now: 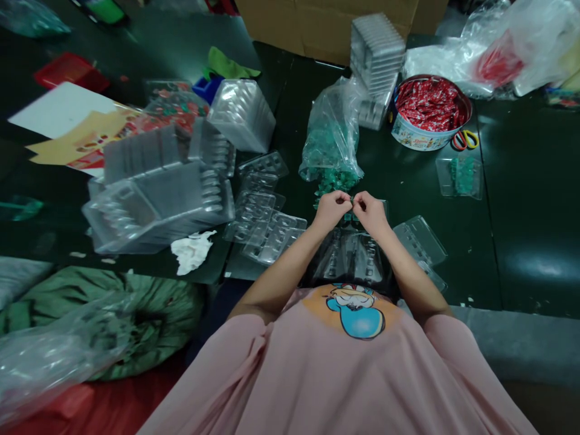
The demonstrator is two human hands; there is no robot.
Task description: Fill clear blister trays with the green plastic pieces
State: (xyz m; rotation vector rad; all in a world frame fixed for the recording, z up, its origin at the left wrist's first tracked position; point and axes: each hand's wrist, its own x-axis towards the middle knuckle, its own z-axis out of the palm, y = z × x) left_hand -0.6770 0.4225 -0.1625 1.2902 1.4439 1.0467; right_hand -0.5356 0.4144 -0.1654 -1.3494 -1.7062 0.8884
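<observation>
My left hand (334,209) and my right hand (368,212) meet fingertip to fingertip over the table, each closed in a pinch. Whatever lies between the fingertips is too small to make out, though a bit of green shows there. Just beyond them, small green plastic pieces (336,181) spill from the mouth of a clear plastic bag (333,130). Below my hands, partly hidden by them, is a clear tray with green pieces in it. Closer to my body lie clear moulded plastic trays (351,254), between my forearms.
Stacked clear trays (167,199) stand at left, with loose ones (274,232) beside my left forearm. A round tin (421,140) of red-wrapped pieces, scissors (464,140) and a filled tray (463,175) sit at right. Behind are another tray stack (376,54) and a cardboard box (317,27).
</observation>
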